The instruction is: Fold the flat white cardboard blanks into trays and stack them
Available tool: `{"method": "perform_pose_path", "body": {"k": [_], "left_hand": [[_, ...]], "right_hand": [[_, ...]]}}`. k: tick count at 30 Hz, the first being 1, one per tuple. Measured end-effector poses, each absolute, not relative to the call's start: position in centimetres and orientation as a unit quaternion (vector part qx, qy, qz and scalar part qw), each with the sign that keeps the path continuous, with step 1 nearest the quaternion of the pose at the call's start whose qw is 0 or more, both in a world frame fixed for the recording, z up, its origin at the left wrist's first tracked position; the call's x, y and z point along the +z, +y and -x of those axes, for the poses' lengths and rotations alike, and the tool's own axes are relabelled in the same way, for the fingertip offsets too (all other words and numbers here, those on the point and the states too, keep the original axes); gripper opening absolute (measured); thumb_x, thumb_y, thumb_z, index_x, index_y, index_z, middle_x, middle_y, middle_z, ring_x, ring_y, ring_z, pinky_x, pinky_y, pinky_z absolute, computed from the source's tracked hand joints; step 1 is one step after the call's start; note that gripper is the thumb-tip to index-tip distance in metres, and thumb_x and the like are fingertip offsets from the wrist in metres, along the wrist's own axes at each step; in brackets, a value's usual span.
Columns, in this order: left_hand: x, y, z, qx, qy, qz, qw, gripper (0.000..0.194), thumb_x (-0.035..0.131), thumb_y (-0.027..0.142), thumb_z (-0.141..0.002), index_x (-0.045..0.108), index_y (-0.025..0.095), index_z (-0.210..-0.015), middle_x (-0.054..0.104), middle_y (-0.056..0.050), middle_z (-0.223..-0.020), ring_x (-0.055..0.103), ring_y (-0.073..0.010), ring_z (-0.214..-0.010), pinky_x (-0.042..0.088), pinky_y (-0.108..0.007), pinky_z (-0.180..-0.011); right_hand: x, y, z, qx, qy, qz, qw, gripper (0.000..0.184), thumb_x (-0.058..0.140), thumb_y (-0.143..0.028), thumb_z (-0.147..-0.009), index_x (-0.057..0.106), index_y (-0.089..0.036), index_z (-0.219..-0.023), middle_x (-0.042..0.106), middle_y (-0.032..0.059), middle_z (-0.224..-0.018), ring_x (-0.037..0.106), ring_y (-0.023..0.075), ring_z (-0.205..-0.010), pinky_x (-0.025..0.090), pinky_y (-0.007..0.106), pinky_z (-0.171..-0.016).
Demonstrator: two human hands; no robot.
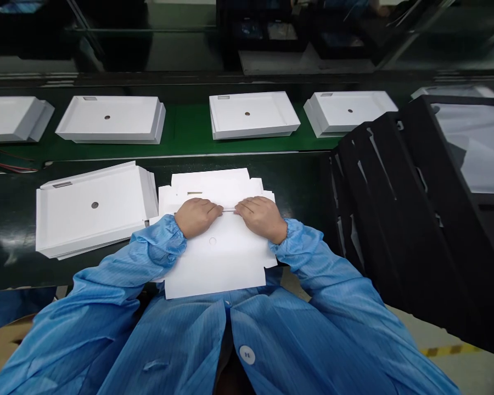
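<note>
A flat white cardboard blank (220, 263) with notched edges lies in front of me. Its near edge hangs over the bench toward my blue gown. My left hand (198, 217) and my right hand (262, 217) rest on it, fingertips pinching a raised crease that runs across the sheet between them. The fingers of both hands are pressed together and the thumbs are mostly hidden. A small slot shows beyond my left hand, and a round mark sits on the near half. Beside my left forearm is a small stack of folded white box trays (115, 203), touching or nearly touching the blank.
Across the dark bench (300, 170) runs a green conveyor belt (187, 123) carrying several white trays, including one (255, 104) straight ahead. Large black bins (411, 219) lean in a row along my right side. Red wires (12, 164) lie at the far left.
</note>
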State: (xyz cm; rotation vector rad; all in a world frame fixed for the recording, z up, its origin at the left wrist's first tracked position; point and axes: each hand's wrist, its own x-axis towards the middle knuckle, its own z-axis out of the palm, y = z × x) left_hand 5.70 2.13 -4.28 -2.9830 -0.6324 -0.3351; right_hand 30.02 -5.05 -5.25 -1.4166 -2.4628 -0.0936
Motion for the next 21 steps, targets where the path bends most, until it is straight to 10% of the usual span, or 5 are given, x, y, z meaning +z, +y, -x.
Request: {"method": "perform_pose_path", "body": {"k": [21], "left_hand": [[-3.6, 1.3, -5.2, -0.105, -0.236, 0.966, 0.026, 0.027, 0.052, 0.024, -0.099, 0.073, 0.015, -0.112, 0.069, -0.010, -0.083, 0.065, -0.0210, -0.081, 0.048, -0.035, -0.072]], "right_hand": [[-3.8, -5.5, -31.6, 0.042, -0.814, 0.551, 0.178, 0.025, 0.063, -0.039, -0.097, 0.075, -0.017, -0.098, 0.077, 0.0089, -0.098, 0.065, 0.0224, -0.095, 0.042, 0.034, -0.088]]}}
